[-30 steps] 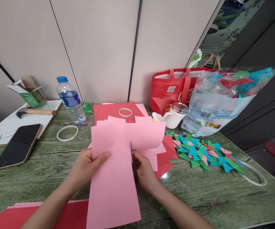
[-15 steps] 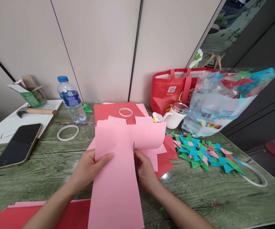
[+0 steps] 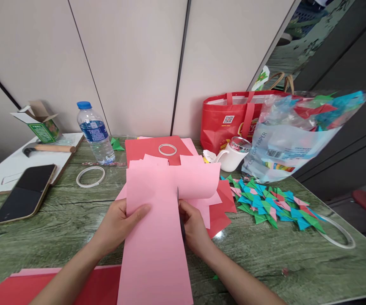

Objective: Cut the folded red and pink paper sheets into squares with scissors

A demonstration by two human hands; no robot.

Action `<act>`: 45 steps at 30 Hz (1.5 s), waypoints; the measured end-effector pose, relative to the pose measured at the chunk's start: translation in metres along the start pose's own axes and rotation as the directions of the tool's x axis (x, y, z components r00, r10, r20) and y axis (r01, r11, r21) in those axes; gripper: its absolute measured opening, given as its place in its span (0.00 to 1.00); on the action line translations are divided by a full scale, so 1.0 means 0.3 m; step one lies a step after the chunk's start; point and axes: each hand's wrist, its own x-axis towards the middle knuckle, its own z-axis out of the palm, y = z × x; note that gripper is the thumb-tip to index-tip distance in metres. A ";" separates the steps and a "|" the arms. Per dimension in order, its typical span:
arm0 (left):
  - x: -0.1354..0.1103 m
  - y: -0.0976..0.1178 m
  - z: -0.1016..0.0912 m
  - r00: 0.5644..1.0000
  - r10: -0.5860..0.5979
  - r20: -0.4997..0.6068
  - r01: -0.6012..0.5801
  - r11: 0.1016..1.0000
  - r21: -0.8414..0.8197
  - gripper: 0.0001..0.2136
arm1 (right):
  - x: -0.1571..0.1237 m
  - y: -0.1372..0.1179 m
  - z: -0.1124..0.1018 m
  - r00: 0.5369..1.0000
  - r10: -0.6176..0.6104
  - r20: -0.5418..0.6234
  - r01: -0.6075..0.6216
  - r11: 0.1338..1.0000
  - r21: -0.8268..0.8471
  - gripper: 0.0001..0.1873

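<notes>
The left hand (image 3: 121,221) is gripping the left edge of a long rectangular pink paper sheet (image 3: 154,241), its thumb lying on the front face and its other fingers passing behind. The right hand (image 3: 196,226) is holding dark-handled metal scissors (image 3: 182,228), its fingers curling closely around the handle; the sheet is partly hiding the blades. The scissors are sitting at the sheet's right edge, just below a curling flap of the same paper. Beyond the right hand, folded multicoloured paper triangles (image 3: 270,202) are lying on the green wood-grain table (image 3: 265,262).
</notes>
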 end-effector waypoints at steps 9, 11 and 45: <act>-0.002 -0.002 -0.003 1.000 -0.003 0.005 0.003 1.000 -0.017 0.16 | 0.001 0.009 0.000 1.000 0.018 -0.024 -0.018 1.000 -0.002 0.08; -0.001 -0.002 -0.003 1.000 -0.004 0.007 0.005 1.000 -0.023 0.16 | 0.001 0.009 0.000 0.999 0.021 -0.032 -0.021 1.000 -0.008 0.07; -0.011 0.004 0.003 0.992 0.000 0.130 0.003 1.000 -0.025 0.13 | 0.013 -0.014 -0.025 1.000 -0.010 -0.016 0.008 0.996 -0.091 0.09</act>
